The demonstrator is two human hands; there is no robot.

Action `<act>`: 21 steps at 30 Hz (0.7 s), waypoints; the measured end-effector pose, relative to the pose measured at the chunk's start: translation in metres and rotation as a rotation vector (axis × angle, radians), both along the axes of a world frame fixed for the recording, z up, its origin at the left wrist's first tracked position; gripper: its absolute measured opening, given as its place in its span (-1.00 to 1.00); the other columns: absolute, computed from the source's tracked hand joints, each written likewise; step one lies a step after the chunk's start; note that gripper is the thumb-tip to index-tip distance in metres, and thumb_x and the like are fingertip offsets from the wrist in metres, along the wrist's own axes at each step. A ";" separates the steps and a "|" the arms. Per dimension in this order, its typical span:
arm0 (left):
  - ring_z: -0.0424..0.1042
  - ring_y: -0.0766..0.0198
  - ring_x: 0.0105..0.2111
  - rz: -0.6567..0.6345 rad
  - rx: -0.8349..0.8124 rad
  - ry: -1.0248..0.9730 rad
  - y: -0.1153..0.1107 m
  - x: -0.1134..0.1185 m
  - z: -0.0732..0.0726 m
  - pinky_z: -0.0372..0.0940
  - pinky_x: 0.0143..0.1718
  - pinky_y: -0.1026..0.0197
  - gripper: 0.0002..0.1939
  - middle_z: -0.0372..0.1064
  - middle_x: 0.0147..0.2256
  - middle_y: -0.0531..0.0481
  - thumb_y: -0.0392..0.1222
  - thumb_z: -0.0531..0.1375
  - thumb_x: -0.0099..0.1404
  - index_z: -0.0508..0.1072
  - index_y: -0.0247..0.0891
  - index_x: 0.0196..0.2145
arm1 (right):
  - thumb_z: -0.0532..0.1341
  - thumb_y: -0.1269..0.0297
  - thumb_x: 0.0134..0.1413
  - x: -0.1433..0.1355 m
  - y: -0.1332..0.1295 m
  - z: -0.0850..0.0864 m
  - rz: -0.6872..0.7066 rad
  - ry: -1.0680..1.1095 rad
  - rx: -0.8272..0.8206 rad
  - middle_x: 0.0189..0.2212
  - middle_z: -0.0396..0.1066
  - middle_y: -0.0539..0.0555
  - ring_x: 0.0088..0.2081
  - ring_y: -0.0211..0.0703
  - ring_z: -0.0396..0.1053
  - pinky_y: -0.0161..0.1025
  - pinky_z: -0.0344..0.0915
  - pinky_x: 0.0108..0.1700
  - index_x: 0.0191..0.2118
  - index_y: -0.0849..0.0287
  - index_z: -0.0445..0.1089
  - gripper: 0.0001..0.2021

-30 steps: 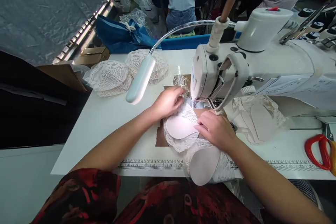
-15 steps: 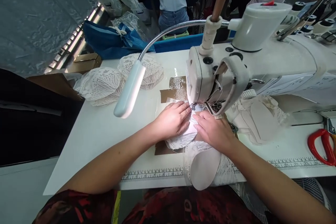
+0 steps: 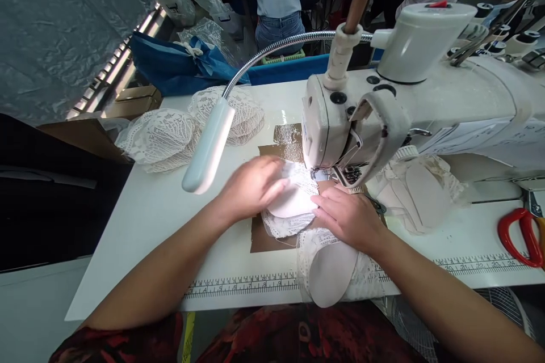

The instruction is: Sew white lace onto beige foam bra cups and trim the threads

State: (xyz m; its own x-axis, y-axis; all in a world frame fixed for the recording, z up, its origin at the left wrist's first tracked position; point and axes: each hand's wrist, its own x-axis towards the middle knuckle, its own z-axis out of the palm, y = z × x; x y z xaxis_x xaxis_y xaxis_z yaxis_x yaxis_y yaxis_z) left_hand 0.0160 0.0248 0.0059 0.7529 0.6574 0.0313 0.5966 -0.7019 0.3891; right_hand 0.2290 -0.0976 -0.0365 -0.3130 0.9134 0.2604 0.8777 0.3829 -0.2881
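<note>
While the left hand (image 3: 254, 184) blurs at one side and the right hand (image 3: 349, 211) lies at the other, the white lace-edged piece (image 3: 293, 202) sits between them on the counter (image 3: 166, 244), just in front of the sewing machine (image 3: 320, 125). Key relation: the piece's long axis appears to run from the needle area back toward the wearer, its far right corner close to the presser foot (image 3: 315, 173); whether it lies beneath the foot, cannot tell. Left hand: thumb apart from fingers, overlapping the piece's far left part; contact unclear. Right hand: fingers loosely together, tips at the right edge; any pinch cannot be made out. Nearer to the foot: right hand. A second lace piece (image 3: 332, 273) lies nearer the wearer, over the counter's front edge.
</note>
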 end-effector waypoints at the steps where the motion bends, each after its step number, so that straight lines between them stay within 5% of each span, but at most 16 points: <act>1: 0.38 -0.03 -0.06 0.121 0.010 0.041 0.000 -0.008 0.003 0.29 -0.06 0.01 -0.54 0.41 -0.07 -0.23 0.10 -0.01 0.37 0.44 -0.33 -0.08 | 0.07 0.27 0.29 0.000 -0.001 0.000 0.030 0.016 0.004 -0.40 0.43 0.11 -0.33 -0.11 0.29 -0.21 0.12 -0.33 -0.23 0.21 0.50 -0.74; 3: 0.39 0.08 -0.30 0.242 -0.073 0.148 -0.002 -0.020 0.006 0.28 -0.29 0.11 -0.53 0.41 -0.32 -0.13 0.16 -0.03 0.37 0.43 -0.30 -0.31 | 0.08 0.27 0.28 -0.001 -0.002 0.001 0.074 0.040 -0.009 -0.45 0.40 0.09 -0.36 -0.12 0.25 -0.21 0.12 -0.31 -0.26 0.22 0.50 -0.74; 6: 0.22 0.30 -0.53 0.222 -0.408 0.098 -0.008 -0.028 0.000 0.10 -0.52 0.28 -0.56 0.22 -0.54 0.06 0.16 0.06 0.31 0.27 -0.27 -0.52 | 0.11 0.27 0.26 -0.004 -0.002 0.003 0.115 0.071 -0.051 -0.47 0.38 0.07 -0.38 -0.14 0.21 -0.22 0.11 -0.32 -0.24 0.24 0.50 -0.76; 12: 0.37 0.29 -0.37 0.263 -0.975 -0.447 -0.011 -0.009 -0.015 0.28 -0.38 0.28 -0.68 0.38 -0.33 -0.02 -0.01 0.24 0.16 0.34 -0.32 -0.27 | 0.11 0.25 0.26 -0.003 -0.002 0.002 0.129 0.084 -0.094 -0.45 0.38 0.05 -0.37 -0.15 0.22 -0.24 0.10 -0.34 -0.14 0.20 0.49 -0.76; 16: 0.45 0.15 -0.22 0.193 -1.116 -0.482 -0.007 0.002 -0.020 0.36 -0.21 0.17 -0.57 0.46 -0.19 -0.15 -0.09 0.34 0.06 0.42 -0.39 -0.16 | 0.10 0.28 0.26 0.002 -0.003 -0.003 0.114 0.072 -0.055 -0.45 0.42 0.05 -0.36 -0.16 0.28 -0.24 0.12 -0.33 -0.16 0.19 0.49 -0.77; 21: 0.48 0.14 -0.29 0.166 -1.101 -0.357 -0.003 0.003 -0.022 0.37 -0.26 0.18 -0.64 0.50 -0.28 -0.14 -0.10 0.33 0.06 0.47 -0.41 -0.25 | 0.06 0.34 0.25 0.005 -0.002 -0.004 -0.096 0.010 -0.026 -0.45 0.44 0.05 -0.41 -0.19 0.30 -0.26 0.09 -0.40 -0.32 0.13 0.50 -0.75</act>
State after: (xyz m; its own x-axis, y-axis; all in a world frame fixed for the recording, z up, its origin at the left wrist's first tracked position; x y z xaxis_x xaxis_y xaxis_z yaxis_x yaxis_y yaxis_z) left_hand 0.0192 0.0217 -0.0158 0.7187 0.5511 -0.4240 0.3830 0.1951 0.9029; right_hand 0.2337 -0.0997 -0.0402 -0.2216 0.9454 0.2390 0.9071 0.2898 -0.3053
